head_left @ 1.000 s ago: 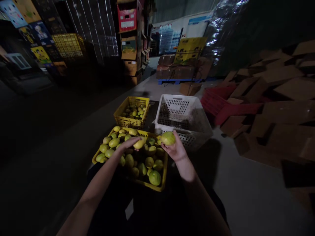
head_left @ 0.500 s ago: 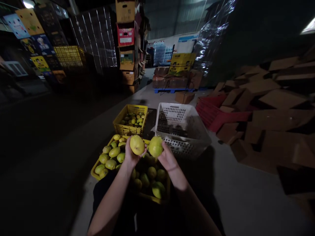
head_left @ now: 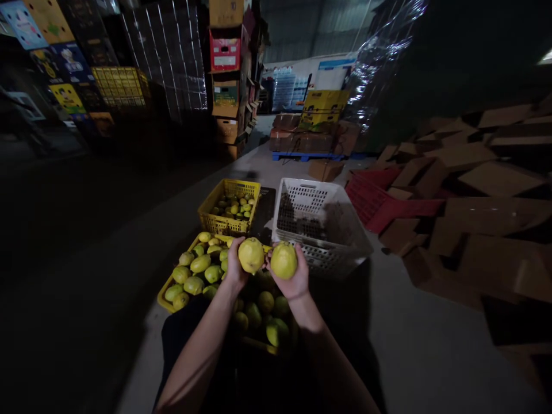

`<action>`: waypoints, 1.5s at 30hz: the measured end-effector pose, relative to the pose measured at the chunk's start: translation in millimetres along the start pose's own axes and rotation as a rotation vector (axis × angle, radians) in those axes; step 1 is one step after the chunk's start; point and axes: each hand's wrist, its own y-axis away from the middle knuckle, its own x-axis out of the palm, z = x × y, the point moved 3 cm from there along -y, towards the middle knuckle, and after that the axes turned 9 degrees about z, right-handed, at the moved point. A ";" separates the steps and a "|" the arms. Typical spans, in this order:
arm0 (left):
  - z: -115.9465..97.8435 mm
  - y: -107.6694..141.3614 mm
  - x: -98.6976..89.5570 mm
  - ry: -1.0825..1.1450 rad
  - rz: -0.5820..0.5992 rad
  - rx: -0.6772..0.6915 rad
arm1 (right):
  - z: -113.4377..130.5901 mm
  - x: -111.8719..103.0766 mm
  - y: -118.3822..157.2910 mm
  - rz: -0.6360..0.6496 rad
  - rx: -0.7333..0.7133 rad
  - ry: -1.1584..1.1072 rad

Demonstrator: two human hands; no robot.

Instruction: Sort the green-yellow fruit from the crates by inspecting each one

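My left hand (head_left: 236,267) is closed around a yellow lemon (head_left: 250,255), its tip turned up toward me. Beside it, my right hand (head_left: 298,279) cradles a second lemon (head_left: 283,260) in palm and fingers. A small gap separates the two fruits. Both are held above a yellow crate (head_left: 166,303) full of yellow and greenish lemons (head_left: 200,264); my forearms and hands hide part of its contents. Behind it stands another yellow crate (head_left: 207,221) with smaller-looking lemons inside. To its right is a white perforated crate (head_left: 340,253), its floor partly in shadow.
A red crate (head_left: 375,198) lies tilted against a heap of flattened cardboard (head_left: 487,230) on the right. Farther back are a tall stack of boxes (head_left: 225,95), a blue pallet (head_left: 302,156) with cartons, and film-wrapped stacks. The left side is dark.
Both hands have shifted slightly right with their lemons. My right hand has rolled its lemon and now supports it more from beneath, palm up. The view has tipped down slightly.
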 end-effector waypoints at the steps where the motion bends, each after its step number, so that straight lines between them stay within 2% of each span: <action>1: -0.6 0.3 -0.5 0.002 0.002 -0.010 | -0.5 1.3 0.4 -0.003 0.008 0.003; 6: -4.1 2.0 -1.6 -0.049 0.023 -0.036 | -3.9 1.7 -0.2 -0.122 0.096 -0.022; 9: -5.9 2.6 -2.0 -0.085 -0.005 -0.055 | -6.1 -1.0 -1.4 -0.144 0.152 -0.022; 13: -7.0 1.4 -3.6 -0.025 -0.057 -0.088 | -5.2 -6.9 -1.1 -0.215 0.104 -0.018; 15: -6.0 -0.3 -4.9 0.026 -0.025 -0.114 | -4.3 -8.1 -1.0 -0.208 0.083 -0.022; 19: -3.8 -5.5 -10.4 0.107 0.024 -0.124 | -6.1 -11.6 -1.6 -0.186 0.146 -0.009; 23: -5.4 -11.5 -17.4 0.205 -0.070 -0.030 | -9.3 -19.1 -3.2 -0.251 0.196 0.011; 26: -4.7 -14.6 -19.9 0.266 -0.134 -0.059 | -8.9 -22.7 -4.5 -0.282 0.166 0.019; 29: -3.6 -16.6 -17.4 0.273 -0.035 -0.079 | -6.4 -24.8 -4.1 -0.305 0.124 0.000; 31: -2.8 -16.6 -15.2 0.258 0.045 -0.076 | -6.4 -26.3 -3.2 -0.298 0.150 -0.031; 35: -1.6 -13.8 -13.8 0.236 0.044 -0.076 | -9.2 -31.7 -1.2 -0.333 0.236 -0.074; 39: -5.8 -12.1 -14.7 0.229 -0.017 -0.022 | -7.3 -34.4 -0.3 -0.435 0.145 -0.138; 45: -2.5 -14.2 -19.4 0.200 -0.070 -0.073 | -4.4 -33.7 -1.1 -0.450 0.058 -0.160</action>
